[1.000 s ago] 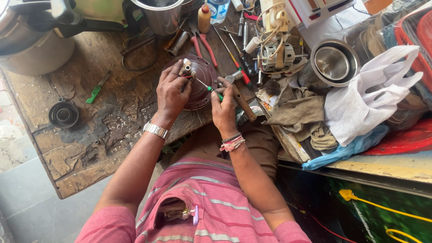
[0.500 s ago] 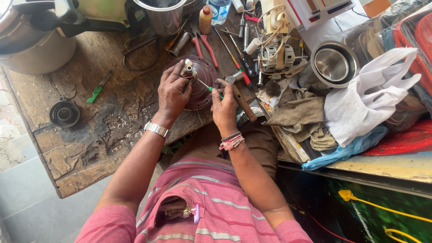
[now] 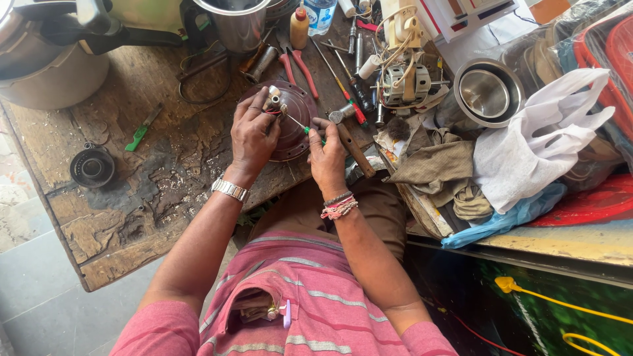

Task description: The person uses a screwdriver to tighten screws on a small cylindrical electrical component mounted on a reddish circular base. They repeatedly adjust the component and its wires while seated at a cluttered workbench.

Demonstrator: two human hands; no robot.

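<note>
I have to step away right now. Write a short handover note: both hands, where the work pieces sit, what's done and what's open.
Left hand steadies the round dark red housing on the wooden bench, fingers at its metal fitting.
Right hand grips a green-handled screwdriver, tip at that fitting.
Pliers, a hammer and more screwdrivers lie beside.
Done: housing positioned, tool engaged. Open: the fitting is still on.

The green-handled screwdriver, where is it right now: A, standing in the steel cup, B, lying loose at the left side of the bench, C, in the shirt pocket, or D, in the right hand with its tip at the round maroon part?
D: the right hand grips the green-handled screwdriver, whose tip meets the round maroon part that the left hand steadies on the wooden bench.
</note>
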